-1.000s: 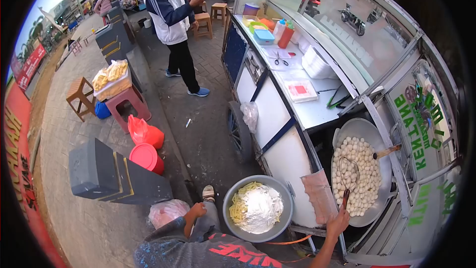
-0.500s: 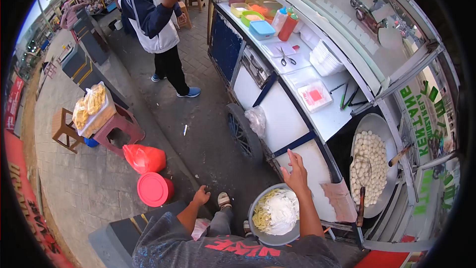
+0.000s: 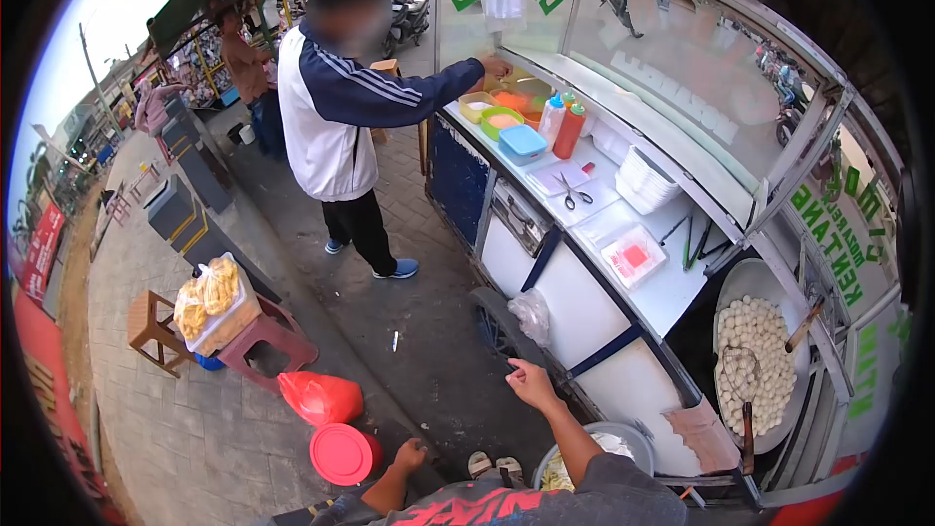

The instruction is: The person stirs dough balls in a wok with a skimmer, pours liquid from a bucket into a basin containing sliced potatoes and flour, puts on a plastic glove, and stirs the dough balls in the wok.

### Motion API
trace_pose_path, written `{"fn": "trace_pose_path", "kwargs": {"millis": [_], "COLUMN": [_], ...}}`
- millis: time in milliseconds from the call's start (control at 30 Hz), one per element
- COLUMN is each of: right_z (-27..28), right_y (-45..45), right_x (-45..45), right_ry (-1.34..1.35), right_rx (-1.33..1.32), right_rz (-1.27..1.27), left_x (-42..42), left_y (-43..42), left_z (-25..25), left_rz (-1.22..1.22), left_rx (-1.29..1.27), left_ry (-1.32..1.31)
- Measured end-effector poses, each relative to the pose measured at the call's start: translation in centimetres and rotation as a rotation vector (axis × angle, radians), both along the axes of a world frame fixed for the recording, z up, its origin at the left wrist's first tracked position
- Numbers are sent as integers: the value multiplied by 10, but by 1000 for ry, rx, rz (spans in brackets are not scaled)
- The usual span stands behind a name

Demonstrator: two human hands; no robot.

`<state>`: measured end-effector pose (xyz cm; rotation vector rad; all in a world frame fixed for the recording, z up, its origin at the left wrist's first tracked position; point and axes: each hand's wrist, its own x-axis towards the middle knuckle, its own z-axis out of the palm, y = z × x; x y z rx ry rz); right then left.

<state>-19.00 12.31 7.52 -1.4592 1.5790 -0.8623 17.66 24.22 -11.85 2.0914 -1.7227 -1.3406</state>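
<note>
My right hand point(image 3: 533, 385) is raised above a grey basin point(image 3: 641, 438), with the index finger stretched out and nothing in the hand. White powder point(image 3: 611, 444) and pale yellow strips point(image 3: 557, 474) lie in the basin, partly hidden by my right forearm. Low on the left, my left hand point(image 3: 411, 455) hangs with its fingers curled in and nothing visible in them. Nearest to it is a red lidded tub point(image 3: 343, 455) on the ground. To the right of the basin, a large wok point(image 3: 797, 370) holds many small white balls point(image 3: 755, 356), with a wire skimmer point(image 3: 740, 370) resting on them.
A food cart point(image 3: 614, 351) stands along the right, bearing scissors point(image 3: 571, 197), sauce bottles point(image 3: 568, 132), a blue container point(image 3: 524, 142) and white trays point(image 3: 645, 181). At its far end a person point(image 3: 331, 127) reaches in. A maroon stool point(image 3: 270, 343) and a red bag point(image 3: 319, 397) stand left.
The view has tilted up and shifted left. My right hand has moved from open fingers to a pointing shape. The person in the jacket has lowered an arm and stretched it into the cart.
</note>
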Motion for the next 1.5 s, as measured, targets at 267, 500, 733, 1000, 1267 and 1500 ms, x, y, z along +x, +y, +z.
{"fn": "trace_pose_path", "kwargs": {"millis": [267, 500, 733, 1000, 1267, 1500], "right_z": [-100, -183, -123, -109, -82, 7], "right_y": [33, -89, -249, -271, -295, -365], "right_x": [32, 18, 13, -14, 42, 49], "right_ry": [278, 355, 451, 6, -104, 272], "right_rx": [251, 224, 125, 443, 142, -576], "right_rz": [287, 413, 283, -98, -83, -81], "left_x": [48, 75, 90, 47, -117, -228], "left_y": [-47, -137, -256, -395, -533, -552], "left_z": [-53, -73, -77, -79, 36, 130], "left_rz": [245, 161, 220, -262, 19, 171], "left_rx": [-73, -55, 0, -16, 68, 705], "left_ry": [141, -8, 89, -63, 426, 1411]}}
